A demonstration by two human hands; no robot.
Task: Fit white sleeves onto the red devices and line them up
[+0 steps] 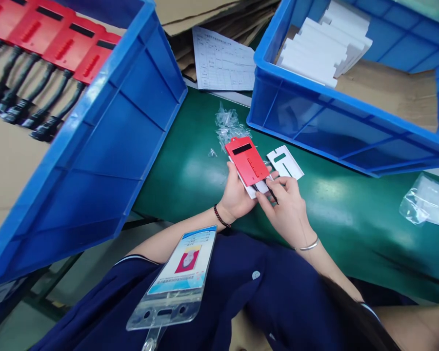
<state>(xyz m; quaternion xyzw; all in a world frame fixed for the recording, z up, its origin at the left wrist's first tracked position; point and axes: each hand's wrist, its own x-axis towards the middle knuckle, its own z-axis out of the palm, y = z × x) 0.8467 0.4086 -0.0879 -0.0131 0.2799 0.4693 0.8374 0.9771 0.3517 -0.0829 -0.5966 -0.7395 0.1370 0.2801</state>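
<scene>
My left hand [237, 195] grips a red card [247, 160] with a white card behind it, held just above the green table [351, 219]. My right hand [286, 202] is closed in a pinch at the lower edge of the red card, where a thin black cable shows between the fingers. A second white card [285, 163] with cut-out slots lies flat on the table just right of the red one. A small heap of clear plastic bags [229, 124] lies beyond the cards.
A big blue crate [106, 141] at left holds several red cards with black cables [40, 58]. Another blue crate [336, 126] at back right holds white cards [322, 44] on cardboard. A printed paper sheet [223, 61] lies between them. Clear bags [428, 200] sit at right. An ID badge [179, 273] hangs before my dark uniform.
</scene>
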